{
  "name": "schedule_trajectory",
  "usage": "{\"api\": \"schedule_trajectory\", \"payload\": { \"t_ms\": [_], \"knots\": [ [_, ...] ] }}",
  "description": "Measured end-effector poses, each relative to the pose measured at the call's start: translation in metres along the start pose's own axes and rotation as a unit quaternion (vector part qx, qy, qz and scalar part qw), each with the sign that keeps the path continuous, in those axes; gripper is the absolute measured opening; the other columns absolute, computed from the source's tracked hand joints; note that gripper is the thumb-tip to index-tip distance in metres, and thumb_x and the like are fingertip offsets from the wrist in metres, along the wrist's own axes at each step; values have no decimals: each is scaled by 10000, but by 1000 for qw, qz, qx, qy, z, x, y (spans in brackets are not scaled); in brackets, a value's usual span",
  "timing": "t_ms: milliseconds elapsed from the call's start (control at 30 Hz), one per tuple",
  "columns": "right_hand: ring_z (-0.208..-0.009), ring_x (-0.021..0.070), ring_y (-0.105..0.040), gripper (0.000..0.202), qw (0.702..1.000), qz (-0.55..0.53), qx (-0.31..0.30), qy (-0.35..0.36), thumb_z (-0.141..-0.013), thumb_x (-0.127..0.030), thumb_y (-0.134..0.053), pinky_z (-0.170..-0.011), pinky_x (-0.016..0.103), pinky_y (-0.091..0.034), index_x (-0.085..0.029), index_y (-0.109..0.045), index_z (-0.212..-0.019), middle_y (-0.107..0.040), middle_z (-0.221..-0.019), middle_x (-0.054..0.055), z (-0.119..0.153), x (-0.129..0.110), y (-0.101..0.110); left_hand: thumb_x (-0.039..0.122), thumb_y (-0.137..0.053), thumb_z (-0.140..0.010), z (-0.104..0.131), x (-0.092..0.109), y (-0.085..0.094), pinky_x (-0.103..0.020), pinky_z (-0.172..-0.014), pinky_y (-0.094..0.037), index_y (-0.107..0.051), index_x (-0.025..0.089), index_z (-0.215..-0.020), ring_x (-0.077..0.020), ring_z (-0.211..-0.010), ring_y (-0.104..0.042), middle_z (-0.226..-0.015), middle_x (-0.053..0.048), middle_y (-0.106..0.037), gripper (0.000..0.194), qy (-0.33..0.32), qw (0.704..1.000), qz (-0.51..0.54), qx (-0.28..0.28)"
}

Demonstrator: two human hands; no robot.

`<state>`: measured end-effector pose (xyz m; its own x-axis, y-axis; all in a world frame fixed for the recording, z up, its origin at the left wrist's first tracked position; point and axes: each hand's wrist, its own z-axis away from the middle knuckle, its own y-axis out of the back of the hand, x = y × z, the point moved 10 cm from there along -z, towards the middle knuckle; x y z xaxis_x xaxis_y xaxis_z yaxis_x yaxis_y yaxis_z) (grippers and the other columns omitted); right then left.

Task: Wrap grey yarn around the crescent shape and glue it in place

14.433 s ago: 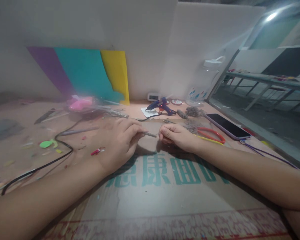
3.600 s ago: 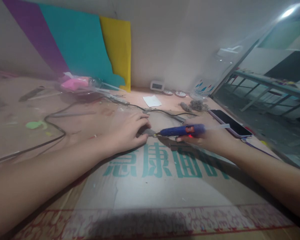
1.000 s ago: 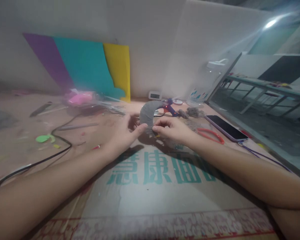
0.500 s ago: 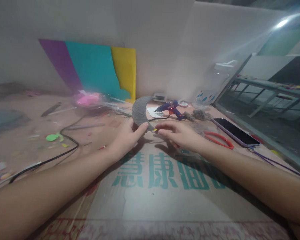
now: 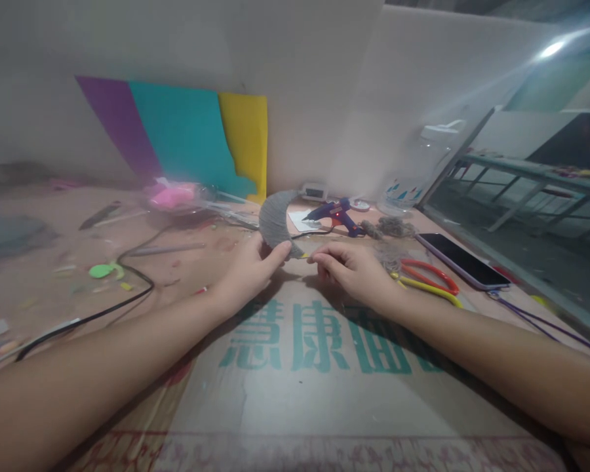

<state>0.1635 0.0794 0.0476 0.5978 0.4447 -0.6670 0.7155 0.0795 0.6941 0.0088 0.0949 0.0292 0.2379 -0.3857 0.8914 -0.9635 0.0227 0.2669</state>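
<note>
A grey crescent (image 5: 274, 219), wrapped in yarn, stands upright in my left hand (image 5: 255, 269), its lower part between thumb and fingers. A small yellow tip shows at the crescent's lower right end. My right hand (image 5: 351, 269) is closed in a pinch beside that tip; what lies between the fingertips is too small to make out. Behind the hands, a blue glue gun (image 5: 337, 215) with a lit red light rests by a white card (image 5: 302, 221). Grey yarn (image 5: 396, 227) lies to its right.
Red-handled and yellow-handled pliers (image 5: 430, 275) and a phone (image 5: 465, 260) lie on the right. A black cable (image 5: 137, 288), green scraps (image 5: 101, 270) and a pink bag (image 5: 177, 195) are on the left. A clear jug (image 5: 403, 190) stands at the back.
My right hand has shifted slightly and its fingers have drawn closer together at the crescent's tip. The yellow handle beside the red one has come into view. The left hand is nearly unchanged.
</note>
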Motion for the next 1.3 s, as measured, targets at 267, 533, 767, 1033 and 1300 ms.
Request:
{"api": "schedule_trajectory", "payload": {
  "t_ms": [267,533,767,1033,1300],
  "knots": [
    [-501,114,-508,165,999,-27,27,19,-938,-356,-524,-531,241,-368,-205,-554,-880,-562,-579,-54,1,3,3,432,-600,-871,1,-1,-7,-267,-680,-463,-599,162,-917,-177,-774,-628,-851,-34,-682,274,3,999,21,-31],
    [-504,118,-513,160,998,-63,17,8,-936,-353,-521,-519,236,-378,-208,-528,-869,-552,-569,-53,1,6,0,452,-629,-839,0,-5,-11,-255,-623,-471,-614,166,-932,-171,-722,-631,-822,-32,-684,301,39,996,59,-53],
    [-522,121,-524,158,995,-98,5,5,-949,-360,-501,-524,235,-388,-212,-529,-901,-555,-582,-55,0,11,-5,448,-667,-802,2,-10,-15,-243,-551,-446,-629,165,-845,-149,-632,-581,-701,-14,-639,289,91,988,106,-68],
    [-575,126,-548,143,994,-103,6,21,-947,-330,-479,-587,254,-425,-206,-539,-910,-556,-632,-47,1,9,-8,460,-700,-782,4,-22,-26,-242,-565,-454,-639,146,-816,-125,-597,-572,-704,-26,-637,322,144,962,201,-112],
    [-638,138,-572,100,998,-51,13,29,-898,-223,-509,-614,257,-430,-193,-604,-904,-590,-661,-26,4,2,-6,464,-719,-783,8,-21,-33,-224,-569,-442,-643,136,-768,-104,-580,-556,-686,-22,-632,337,161,948,234,-143]
  ]
}}
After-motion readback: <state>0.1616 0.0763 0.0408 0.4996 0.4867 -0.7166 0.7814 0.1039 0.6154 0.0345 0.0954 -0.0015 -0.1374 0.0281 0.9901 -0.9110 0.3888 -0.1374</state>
